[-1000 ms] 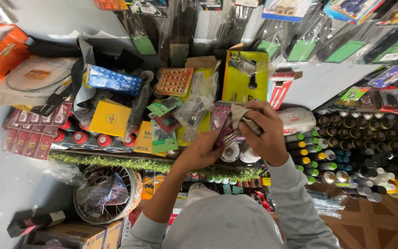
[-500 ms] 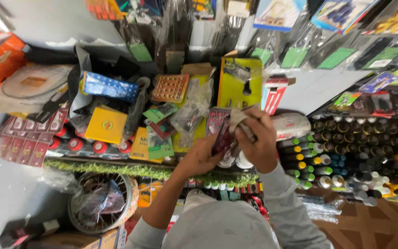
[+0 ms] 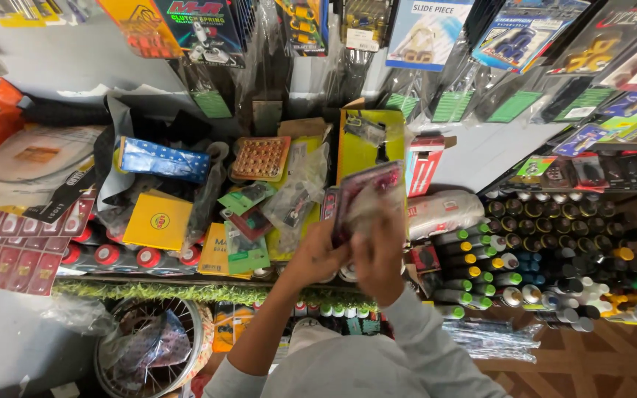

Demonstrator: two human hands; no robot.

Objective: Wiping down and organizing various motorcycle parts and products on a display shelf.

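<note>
Both my hands hold a flat dark red plastic packet (image 3: 363,195) upright in front of a crowded shelf. My left hand (image 3: 317,254) grips its lower left edge, and my right hand (image 3: 380,250) grips its lower right part; that hand is blurred. Behind the packet stands a yellow carded package (image 3: 366,144). A clear bag of small parts (image 3: 300,193) lies just left of the packet.
The shelf holds a blue box (image 3: 164,158), a yellow box (image 3: 158,220), an orange tray of small parts (image 3: 259,157) and a white wrapped roll (image 3: 445,212). Rows of spray cans (image 3: 554,258) fill the right. A spoked wheel (image 3: 149,346) lies lower left. Carded packs (image 3: 429,29) hang above.
My hands have lifted the red packet slightly and turned it more upright toward the camera. My right hand slid from the packet's top down to its lower right side.
</note>
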